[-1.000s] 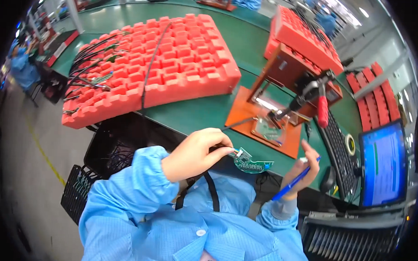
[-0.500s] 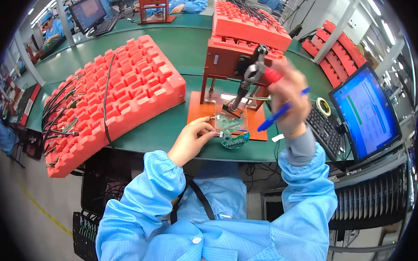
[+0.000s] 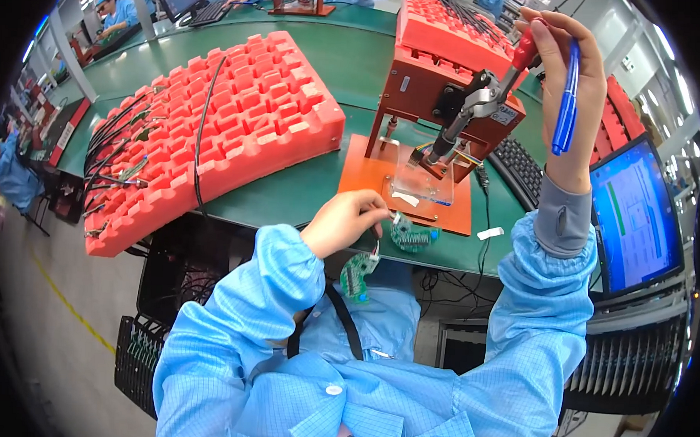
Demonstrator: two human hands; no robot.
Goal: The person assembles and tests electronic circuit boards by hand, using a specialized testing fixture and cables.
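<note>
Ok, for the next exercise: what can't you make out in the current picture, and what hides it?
All in the head view:
- How the wires sit in the left hand: covered by its fingers.
- Part of the red lever handle: covered by the right hand.
- Part of the keyboard: behind the right forearm.
- Part of the rear foam block: cut off by the top edge.
- Details on the monitor: too small.

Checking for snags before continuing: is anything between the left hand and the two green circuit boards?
Nothing visible. The left hand has its fingertips right by the upper board, and the lower board hangs beneath the hand by its wires.
</note>
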